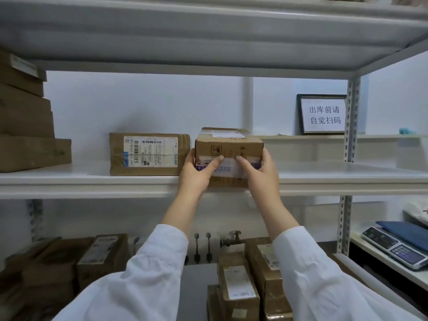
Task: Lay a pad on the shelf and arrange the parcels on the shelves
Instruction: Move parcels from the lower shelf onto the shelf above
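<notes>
Two parcels sit toward the front edge of the middle shelf [347, 179]: a labelled parcel [149, 154] standing left of centre, and a small parcel [229, 150] just beside it on the right, overhanging the front edge a little. At the shelf's left end a stack of boxes [25, 126] rises in what looks like four or five layers; I cannot count them surely. Below, on the lower level, more parcels [250, 281] stand in two groups, left and right, too crowded and blurred to number.

Both arms reach up and forward in white sleeves. The left hand [196, 172] clasps the small parcel's left side, thumb across its front face, fingers wrapped round behind. The right hand [259, 169] mirrors it on the right side, thumb laid on the front. Both grip the box firmly between them.

Behind the shelf, a framed sign [324, 115] leans against the wall on a ledge. Off the right end, a scale [397, 247] lies on a side table.
</notes>
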A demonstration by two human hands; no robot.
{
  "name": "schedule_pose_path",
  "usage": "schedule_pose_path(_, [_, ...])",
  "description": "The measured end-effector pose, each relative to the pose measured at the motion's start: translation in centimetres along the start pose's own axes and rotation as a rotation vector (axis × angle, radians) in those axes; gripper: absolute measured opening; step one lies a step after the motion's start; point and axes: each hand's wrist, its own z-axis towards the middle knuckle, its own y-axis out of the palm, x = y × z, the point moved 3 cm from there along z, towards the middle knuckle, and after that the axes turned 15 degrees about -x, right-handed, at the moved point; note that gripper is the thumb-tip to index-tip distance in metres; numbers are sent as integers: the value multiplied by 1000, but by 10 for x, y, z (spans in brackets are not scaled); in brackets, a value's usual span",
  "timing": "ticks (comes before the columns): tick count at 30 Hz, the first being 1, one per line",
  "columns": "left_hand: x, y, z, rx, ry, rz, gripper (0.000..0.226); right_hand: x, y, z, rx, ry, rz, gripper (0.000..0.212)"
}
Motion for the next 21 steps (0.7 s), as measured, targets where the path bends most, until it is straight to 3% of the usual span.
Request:
schedule_pose_path(4, [-3,-9,11,94,-81,283,79,6,1,21,-52,32,28,35])
schedule_pose_path(7, [-1,-14,16,138,-69,459,64,9,4,29,-97,23,42,25])
schedule_pose_path(11, [-2,-21,20,167,-47,524,43,15,9,34,-155,15,36,26])
schedule_pose_path(17, [-6,-24,21,219,-30,549,41,28,8,34,-108,70,-15,41])
schedule_pose_path(21, [-7,-29,20,267,-61,556,41,32,11,34,-215,38,-38,42])
